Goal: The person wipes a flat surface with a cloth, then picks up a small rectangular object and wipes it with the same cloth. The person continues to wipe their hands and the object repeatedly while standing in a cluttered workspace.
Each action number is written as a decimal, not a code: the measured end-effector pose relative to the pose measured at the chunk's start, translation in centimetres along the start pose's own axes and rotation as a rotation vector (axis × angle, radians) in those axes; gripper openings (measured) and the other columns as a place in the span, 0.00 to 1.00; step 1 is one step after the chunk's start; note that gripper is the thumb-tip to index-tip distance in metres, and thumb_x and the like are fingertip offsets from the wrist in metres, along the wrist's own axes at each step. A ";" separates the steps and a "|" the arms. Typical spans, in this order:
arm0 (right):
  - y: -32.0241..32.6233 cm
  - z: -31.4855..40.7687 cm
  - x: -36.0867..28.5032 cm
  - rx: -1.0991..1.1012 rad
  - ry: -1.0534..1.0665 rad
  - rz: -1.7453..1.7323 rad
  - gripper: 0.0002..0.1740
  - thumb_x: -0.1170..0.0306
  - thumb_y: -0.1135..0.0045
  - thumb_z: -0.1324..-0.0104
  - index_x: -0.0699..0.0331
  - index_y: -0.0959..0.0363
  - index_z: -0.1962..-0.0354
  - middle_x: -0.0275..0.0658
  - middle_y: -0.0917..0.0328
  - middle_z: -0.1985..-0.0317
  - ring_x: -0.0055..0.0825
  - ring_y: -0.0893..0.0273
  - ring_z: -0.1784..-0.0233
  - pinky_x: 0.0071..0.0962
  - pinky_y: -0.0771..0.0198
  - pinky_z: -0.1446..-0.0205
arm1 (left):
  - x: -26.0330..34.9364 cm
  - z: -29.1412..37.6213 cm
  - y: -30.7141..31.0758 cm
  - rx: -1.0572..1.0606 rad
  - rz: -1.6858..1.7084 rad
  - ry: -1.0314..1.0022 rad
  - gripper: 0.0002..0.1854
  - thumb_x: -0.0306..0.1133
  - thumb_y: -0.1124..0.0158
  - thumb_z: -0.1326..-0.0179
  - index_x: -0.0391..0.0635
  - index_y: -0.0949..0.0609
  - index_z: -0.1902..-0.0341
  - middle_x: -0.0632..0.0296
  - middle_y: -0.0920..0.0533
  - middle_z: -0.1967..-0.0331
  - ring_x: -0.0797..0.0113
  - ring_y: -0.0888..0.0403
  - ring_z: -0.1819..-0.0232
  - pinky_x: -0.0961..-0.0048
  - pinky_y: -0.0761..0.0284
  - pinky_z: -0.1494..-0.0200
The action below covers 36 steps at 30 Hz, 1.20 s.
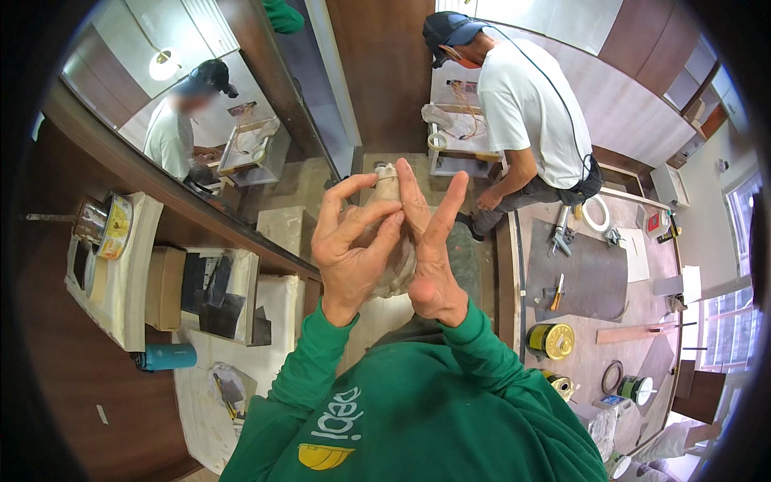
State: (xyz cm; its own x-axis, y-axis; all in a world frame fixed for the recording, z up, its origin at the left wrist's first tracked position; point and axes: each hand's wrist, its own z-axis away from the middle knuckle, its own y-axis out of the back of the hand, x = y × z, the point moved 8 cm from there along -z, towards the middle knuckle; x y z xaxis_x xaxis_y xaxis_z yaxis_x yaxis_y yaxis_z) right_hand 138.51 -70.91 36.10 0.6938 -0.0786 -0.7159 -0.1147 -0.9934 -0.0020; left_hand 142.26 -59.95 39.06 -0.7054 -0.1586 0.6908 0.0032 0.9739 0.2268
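Before my chest, both hands are raised close together around a beige, crumpled bag-like bundle [390, 191]. Its narrow top sticks up between the fingers, with a thin line like a band around it. The lower part lies behind my hands, mostly hidden. My left hand [352, 250] pinches the top, index finger on one side and thumb and another fingertip lower down. One straight finger of my right hand [438, 256] lies along the other side of the top, while another finger points away from it. The remaining right fingers cannot be made out.
A co-worker [530, 102] in a white shirt bends by a white cabinet [464, 162] ahead. To the right, a work surface holds a caulking gun [560, 232], a utility knife [559, 292] and cans [551, 340]. A mirror [199, 120] and a teal bottle [171, 356] are at left.
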 end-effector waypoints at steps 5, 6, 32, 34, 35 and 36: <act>-0.2 -0.3 0.3 -0.035 0.075 0.104 0.76 0.18 0.62 0.44 0.65 0.94 0.28 0.68 0.66 0.23 0.64 0.64 0.19 0.52 0.67 0.19 | -0.3 -0.5 0.2 -0.035 -0.019 0.029 0.12 0.19 0.28 0.49 0.44 0.12 0.60 0.57 0.22 0.44 0.74 0.18 0.64 0.76 0.21 0.61; -0.3 -0.4 0.3 -0.044 0.104 0.125 0.77 0.19 0.61 0.45 0.65 0.93 0.27 0.68 0.65 0.23 0.64 0.64 0.19 0.53 0.67 0.19 | -0.5 -0.6 0.2 -0.031 0.013 0.040 0.12 0.19 0.28 0.49 0.44 0.12 0.61 0.56 0.22 0.44 0.72 0.18 0.60 0.74 0.21 0.60; -0.8 -0.1 1.9 -0.055 0.089 0.550 0.61 0.35 0.48 0.36 0.69 0.65 0.24 0.59 0.47 0.26 0.54 0.52 0.21 0.55 0.61 0.22 | -2.8 -2.2 1.2 -0.145 -0.043 0.029 0.09 0.24 0.28 0.46 0.46 0.12 0.60 0.52 0.24 0.42 0.70 0.21 0.62 0.73 0.23 0.58; 1.3 0.2 1.9 0.066 -0.001 0.485 0.54 0.49 0.42 0.34 0.70 0.63 0.25 0.57 0.37 0.31 0.48 0.40 0.26 0.48 0.52 0.24 | -4.8 -2.0 1.2 -0.196 -0.077 0.114 0.13 0.25 0.28 0.45 0.43 0.14 0.54 0.55 0.22 0.43 0.67 0.19 0.56 0.74 0.22 0.54; 2.2 0.5 1.9 0.136 -0.047 0.443 0.52 0.56 0.40 0.33 0.70 0.62 0.25 0.56 0.32 0.34 0.45 0.35 0.30 0.45 0.47 0.25 | -6.3 -1.8 1.8 -0.113 0.149 0.256 0.16 0.25 0.29 0.44 0.41 0.16 0.51 0.58 0.22 0.43 0.67 0.19 0.55 0.75 0.22 0.52; 3.2 0.6 1.9 0.217 -0.092 0.391 0.49 0.64 0.40 0.34 0.71 0.61 0.26 0.54 0.27 0.39 0.41 0.29 0.34 0.41 0.42 0.28 | -7.6 -1.3 2.1 -0.026 0.373 0.398 0.18 0.26 0.29 0.43 0.40 0.18 0.47 0.60 0.21 0.43 0.67 0.19 0.53 0.76 0.22 0.50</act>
State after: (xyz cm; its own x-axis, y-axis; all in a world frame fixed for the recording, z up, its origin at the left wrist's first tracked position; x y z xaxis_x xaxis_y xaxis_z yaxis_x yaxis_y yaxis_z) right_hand 139.03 -74.22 34.27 0.5038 -0.4264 -0.7513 -0.5084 -0.8495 0.1412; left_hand 148.56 -56.86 35.16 -0.3301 0.1428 0.9331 0.2228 0.9723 -0.0700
